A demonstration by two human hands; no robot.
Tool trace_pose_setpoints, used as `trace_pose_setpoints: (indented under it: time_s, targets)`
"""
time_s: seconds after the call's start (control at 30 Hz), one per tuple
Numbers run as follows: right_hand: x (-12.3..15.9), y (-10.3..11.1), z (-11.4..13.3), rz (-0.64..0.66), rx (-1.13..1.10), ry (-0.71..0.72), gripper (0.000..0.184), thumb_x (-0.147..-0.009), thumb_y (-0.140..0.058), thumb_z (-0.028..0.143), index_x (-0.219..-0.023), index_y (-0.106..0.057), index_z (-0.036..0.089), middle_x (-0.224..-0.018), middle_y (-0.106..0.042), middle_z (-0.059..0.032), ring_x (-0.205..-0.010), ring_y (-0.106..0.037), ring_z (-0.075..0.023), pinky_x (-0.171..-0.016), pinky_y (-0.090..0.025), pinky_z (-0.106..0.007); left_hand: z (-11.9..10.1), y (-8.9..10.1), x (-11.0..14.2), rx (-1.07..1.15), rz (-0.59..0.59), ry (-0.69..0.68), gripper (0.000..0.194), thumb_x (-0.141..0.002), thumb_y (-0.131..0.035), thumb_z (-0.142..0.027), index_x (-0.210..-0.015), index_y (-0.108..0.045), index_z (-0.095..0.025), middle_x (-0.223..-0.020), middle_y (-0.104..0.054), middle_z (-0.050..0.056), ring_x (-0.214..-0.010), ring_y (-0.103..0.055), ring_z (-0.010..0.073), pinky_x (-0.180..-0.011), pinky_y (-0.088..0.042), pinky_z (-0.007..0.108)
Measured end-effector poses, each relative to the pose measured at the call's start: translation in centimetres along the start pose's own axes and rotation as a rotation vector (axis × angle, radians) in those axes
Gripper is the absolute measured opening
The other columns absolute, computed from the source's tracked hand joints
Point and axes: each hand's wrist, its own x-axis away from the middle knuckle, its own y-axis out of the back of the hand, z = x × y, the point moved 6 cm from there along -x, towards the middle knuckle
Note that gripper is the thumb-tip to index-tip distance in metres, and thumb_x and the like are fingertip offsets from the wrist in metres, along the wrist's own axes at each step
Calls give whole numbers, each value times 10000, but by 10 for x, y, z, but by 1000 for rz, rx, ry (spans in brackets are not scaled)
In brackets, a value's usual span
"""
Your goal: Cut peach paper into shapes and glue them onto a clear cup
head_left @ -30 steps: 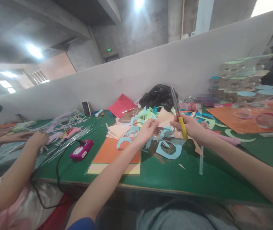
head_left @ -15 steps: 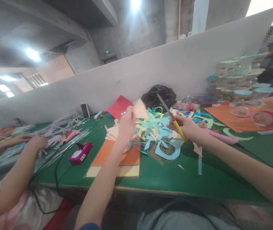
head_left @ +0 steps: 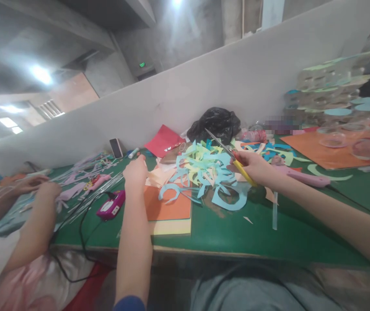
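Observation:
My right hand (head_left: 254,167) holds scissors (head_left: 244,173) with yellow handles, blades pointing up and to the left over a heap of cut paper scraps (head_left: 201,162), mostly pale blue and green. My left hand (head_left: 135,170) is over the left edge of the peach paper pieces (head_left: 161,176), its fingers curled. What they hold, if anything, is hidden. Beneath the peach pieces lie orange sheets (head_left: 167,211) on a pale yellow one (head_left: 172,227).
A magenta power box (head_left: 110,206) with a black cord lies left of my forearm. A pink glue gun (head_left: 301,176) rests at right. Behind are a black plastic bag (head_left: 215,123), red paper (head_left: 163,140) and a phone (head_left: 116,148). Another person's hands (head_left: 47,188) work at left.
My left hand has moved left and down from the scrap heap. The peach paper it held up no longer shows raised. My right hand keeps the scissors in nearly the same place.

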Motion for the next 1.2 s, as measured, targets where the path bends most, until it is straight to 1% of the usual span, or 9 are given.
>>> trace_pose_setpoints:
  time_s: [0.07,0.23,0.4,0.5,0.67,0.83,0.93,1.07,1.2]
  targets:
    - [-1,1,-1,-1,11,5,439,-598,-831,539,-734,-571,213,-659,-523,10,-638,-484,-172,-556,-381,-273,-3,-1,-1,0,11,-26,487,-876,-386,-125,-1317,-553,-247,-1068,-737,142,-933,-707,277,-804,-480,348]
    - [-2,1,-3,-5,2,9,451,-605,-828,546,-738,-556,213,-674,-532,15,-640,-480,-163,-563,-386,-273,-8,2,-2,-60,-58,-72,462,-878,-378,-119,-1255,-620,-230,-1178,-701,170,-1084,-661,332,-833,-475,380]
    - [-3,1,-4,-11,22,16,465,-620,-812,559,-739,-530,209,-704,-531,23,-660,-485,-151,-590,-388,-265,-12,-17,-9,-52,49,-139,446,-841,-425,-107,-1216,-643,-210,-1230,-680,144,-1094,-659,267,-838,-487,315]
    - [-4,4,-4,-19,43,24,454,-612,-826,543,-741,-544,210,-694,-525,17,-667,-493,-162,-597,-389,-272,-13,-28,-13,-65,93,-162,387,-830,-452,-113,-1133,-674,-208,-1169,-703,136,-1075,-665,251,-838,-486,294]
    - [-6,6,-5,-27,27,25,434,-612,-835,533,-751,-578,212,-689,-546,-1,-665,-503,-184,-580,-388,-287,-14,-39,-17,-77,176,-159,344,-818,-485,-117,-1091,-681,-193,-1111,-722,144,-969,-696,233,-763,-497,279]
    - [-7,5,-8,-30,24,29,443,-603,-837,536,-729,-566,209,-686,-539,0,-664,-504,-184,-576,-384,-285,-24,-45,-18,-80,276,-183,162,-791,-576,-172,-869,-717,-170,-928,-758,143,-867,-713,234,-726,-501,267]
    - [-7,5,-10,-31,49,15,430,-607,-842,521,-726,-569,211,-656,-519,7,-650,-494,-180,-570,-374,-282,-32,-48,-15,-80,328,-208,129,-798,-596,-238,-769,-708,-180,-862,-762,127,-843,-718,232,-716,-500,257]
    - [-7,6,-11,-41,49,13,426,-608,-846,518,-732,-572,216,-635,-507,12,-649,-492,-183,-565,-369,-281,-36,-55,-14,-101,372,-222,99,-737,-624,-235,-747,-703,-176,-826,-757,124,-823,-716,246,-691,-498,268]
    - [-7,6,-11,-30,53,0,428,-605,-846,522,-729,-572,218,-635,-511,16,-638,-486,-177,-563,-368,-280,-38,-62,-15,-114,382,-227,110,-698,-626,-211,-765,-704,-173,-828,-755,125,-803,-710,244,-677,-493,268]
